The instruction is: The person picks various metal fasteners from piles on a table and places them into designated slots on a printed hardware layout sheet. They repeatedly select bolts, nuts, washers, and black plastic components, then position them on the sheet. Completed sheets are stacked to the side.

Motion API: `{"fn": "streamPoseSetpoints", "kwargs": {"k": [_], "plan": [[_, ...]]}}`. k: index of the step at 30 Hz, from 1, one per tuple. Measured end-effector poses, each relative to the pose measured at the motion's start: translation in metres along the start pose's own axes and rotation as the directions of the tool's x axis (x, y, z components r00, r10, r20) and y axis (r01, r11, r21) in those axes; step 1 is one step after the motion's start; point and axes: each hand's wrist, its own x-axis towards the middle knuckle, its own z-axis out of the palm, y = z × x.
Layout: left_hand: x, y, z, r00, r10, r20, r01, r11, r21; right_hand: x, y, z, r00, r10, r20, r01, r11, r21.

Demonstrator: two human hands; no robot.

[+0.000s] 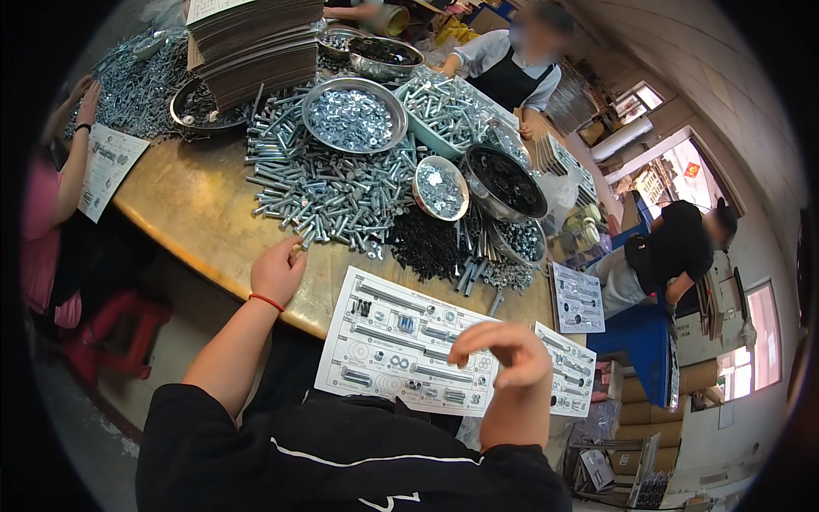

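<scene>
My left hand [277, 273], a red cord round its wrist, is at the near edge of a heap of silver bolts [333, 196]. Its fingertips are closed on the end of a bolt [304, 245]. Above a printed parts sheet [388, 341] hangs my right hand [512, 352], its fingers curved and the thumb apart from them, with nothing visible between. Packs and rows of bolts, washers and nuts lie over the sheet's printed outlines, though print and real parts are hard to tell apart. Black screws [426, 243] are piled just beyond the sheet.
A steel bowl of washers [354, 115], a smaller bowl [441, 189] and a black-filled bowl [505, 182] stand around the heap. Stacked cardboard [256, 60] rises at the back left. Co-workers are at left, far side and right. A red stool [128, 337] stands left.
</scene>
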Motion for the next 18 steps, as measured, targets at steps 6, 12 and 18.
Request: {"fn": "streamPoseSetpoints", "kwargs": {"k": [6,12,18], "plan": [[0.003,0.006,-0.003,0.999,-0.011,0.032,0.009,0.998,0.056,0.061,0.008,-0.077,0.823,0.437,-0.363,-0.539,0.802,-0.257],[0.007,0.010,0.000,0.999,-0.002,0.043,-0.003,0.995,0.096,0.115,0.064,-0.185,0.736,0.214,-0.643,-0.634,0.552,-0.542],[0.011,0.014,-0.001,0.997,-0.036,0.068,0.026,0.989,0.145,0.188,0.111,-0.258,0.676,-0.059,-0.734,-0.677,0.345,-0.651]]}}
